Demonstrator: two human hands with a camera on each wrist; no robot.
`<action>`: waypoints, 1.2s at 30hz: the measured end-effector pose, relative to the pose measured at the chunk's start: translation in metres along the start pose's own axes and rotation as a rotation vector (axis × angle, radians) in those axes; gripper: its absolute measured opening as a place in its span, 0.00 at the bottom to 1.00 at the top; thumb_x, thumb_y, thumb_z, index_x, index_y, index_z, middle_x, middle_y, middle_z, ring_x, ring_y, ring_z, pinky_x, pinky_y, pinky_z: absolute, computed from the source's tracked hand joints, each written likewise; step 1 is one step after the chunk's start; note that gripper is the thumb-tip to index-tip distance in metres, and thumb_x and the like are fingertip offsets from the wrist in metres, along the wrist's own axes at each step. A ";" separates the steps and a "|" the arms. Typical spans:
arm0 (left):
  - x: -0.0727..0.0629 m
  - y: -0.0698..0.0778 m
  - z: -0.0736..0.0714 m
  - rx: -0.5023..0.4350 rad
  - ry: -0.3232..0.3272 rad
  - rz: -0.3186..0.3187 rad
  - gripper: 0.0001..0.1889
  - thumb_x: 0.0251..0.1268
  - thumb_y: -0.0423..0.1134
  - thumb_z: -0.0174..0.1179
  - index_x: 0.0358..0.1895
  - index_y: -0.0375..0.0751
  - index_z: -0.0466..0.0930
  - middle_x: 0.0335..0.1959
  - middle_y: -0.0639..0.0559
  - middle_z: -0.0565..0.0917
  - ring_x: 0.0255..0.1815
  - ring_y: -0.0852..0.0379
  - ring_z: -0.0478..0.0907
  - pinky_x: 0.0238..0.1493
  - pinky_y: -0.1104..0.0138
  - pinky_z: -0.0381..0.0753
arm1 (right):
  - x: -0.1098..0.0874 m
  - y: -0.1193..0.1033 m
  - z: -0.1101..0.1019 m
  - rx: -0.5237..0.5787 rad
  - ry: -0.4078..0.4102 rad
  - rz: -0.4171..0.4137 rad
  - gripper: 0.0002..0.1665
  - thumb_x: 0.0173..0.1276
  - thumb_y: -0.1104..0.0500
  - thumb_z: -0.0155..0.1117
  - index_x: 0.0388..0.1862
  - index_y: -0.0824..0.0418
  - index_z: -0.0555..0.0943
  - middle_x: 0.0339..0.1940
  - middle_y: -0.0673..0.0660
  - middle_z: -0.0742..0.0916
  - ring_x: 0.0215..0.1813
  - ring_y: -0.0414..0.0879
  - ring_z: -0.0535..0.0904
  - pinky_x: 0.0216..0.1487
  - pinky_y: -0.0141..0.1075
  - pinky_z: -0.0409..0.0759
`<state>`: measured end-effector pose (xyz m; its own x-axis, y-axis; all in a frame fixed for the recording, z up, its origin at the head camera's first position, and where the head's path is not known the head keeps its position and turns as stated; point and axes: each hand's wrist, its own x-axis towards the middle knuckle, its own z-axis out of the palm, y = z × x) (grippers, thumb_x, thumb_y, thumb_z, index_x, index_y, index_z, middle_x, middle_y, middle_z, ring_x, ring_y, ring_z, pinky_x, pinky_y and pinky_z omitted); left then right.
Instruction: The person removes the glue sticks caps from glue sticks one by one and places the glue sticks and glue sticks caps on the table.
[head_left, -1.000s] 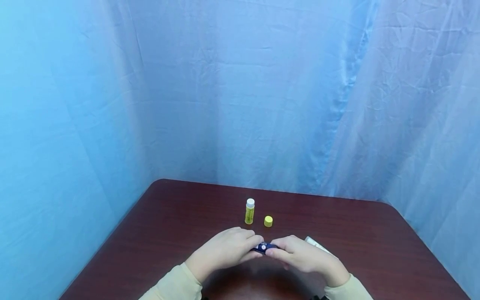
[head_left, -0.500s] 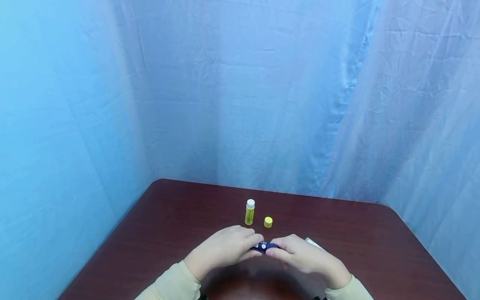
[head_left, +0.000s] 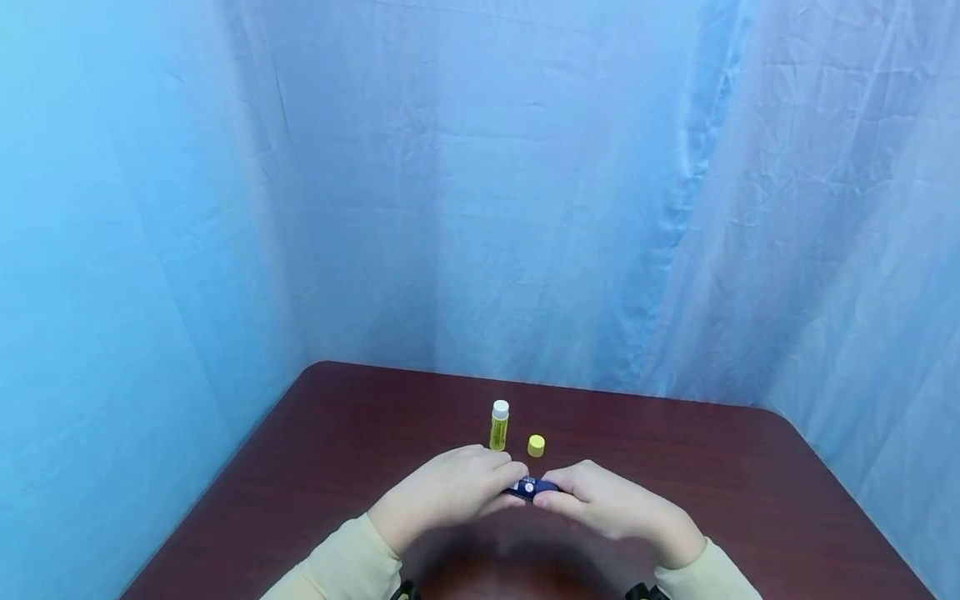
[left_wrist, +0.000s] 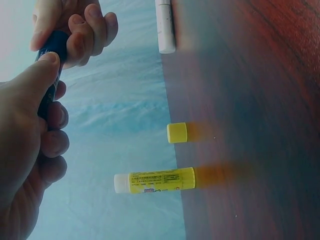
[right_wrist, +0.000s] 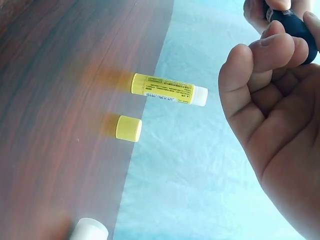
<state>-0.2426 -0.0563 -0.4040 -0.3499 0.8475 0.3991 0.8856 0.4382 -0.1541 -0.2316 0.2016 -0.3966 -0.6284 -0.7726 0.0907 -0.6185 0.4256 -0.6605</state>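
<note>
Both hands hold a dark blue stick-shaped tube [head_left: 529, 487] with a pale label, low over the near part of the table. My left hand [head_left: 450, 493] curls its fingers round one end, its thumb pressed along the side. At the other end my right hand [head_left: 618, 504] pinches the tube's dark blue tip [left_wrist: 56, 42] between thumb and fingers. Just beyond the hands stands a yellow glue stick [head_left: 498, 429], uncapped, its white top showing. Its yellow cap [head_left: 536, 446] sits beside it on the right. Most of the tube is hidden by the fingers.
A white pen-shaped stick [left_wrist: 165, 30] stands out in the left wrist view; the right hand covers it in the head view. The dark red-brown table [head_left: 390, 408] has rounded far corners. Light blue curtains [head_left: 517, 208] hang behind it and at both sides.
The right hand has risen slightly, and the tube with it, both hands keeping their hold. The white stick has gone out of sight behind the right hand in the head view.
</note>
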 end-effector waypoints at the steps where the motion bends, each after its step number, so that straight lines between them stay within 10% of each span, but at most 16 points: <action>1: 0.000 0.000 -0.001 -0.003 -0.002 -0.001 0.11 0.74 0.53 0.62 0.43 0.51 0.76 0.30 0.64 0.75 0.30 0.66 0.69 0.41 0.72 0.75 | 0.001 0.000 -0.001 -0.007 0.001 -0.005 0.16 0.82 0.47 0.54 0.31 0.46 0.78 0.19 0.38 0.70 0.20 0.30 0.64 0.23 0.26 0.64; 36: 0.009 -0.001 -0.008 -0.134 -0.154 -0.054 0.09 0.74 0.52 0.61 0.42 0.53 0.74 0.29 0.67 0.73 0.29 0.69 0.69 0.36 0.75 0.73 | 0.000 -0.001 -0.006 -0.125 0.000 -0.075 0.13 0.81 0.48 0.54 0.34 0.46 0.78 0.24 0.36 0.72 0.25 0.29 0.67 0.26 0.25 0.69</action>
<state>-0.2439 -0.0515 -0.3929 -0.4317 0.8639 0.2595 0.8932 0.4495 -0.0104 -0.2335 0.2036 -0.3912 -0.5779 -0.8047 0.1361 -0.7178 0.4217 -0.5540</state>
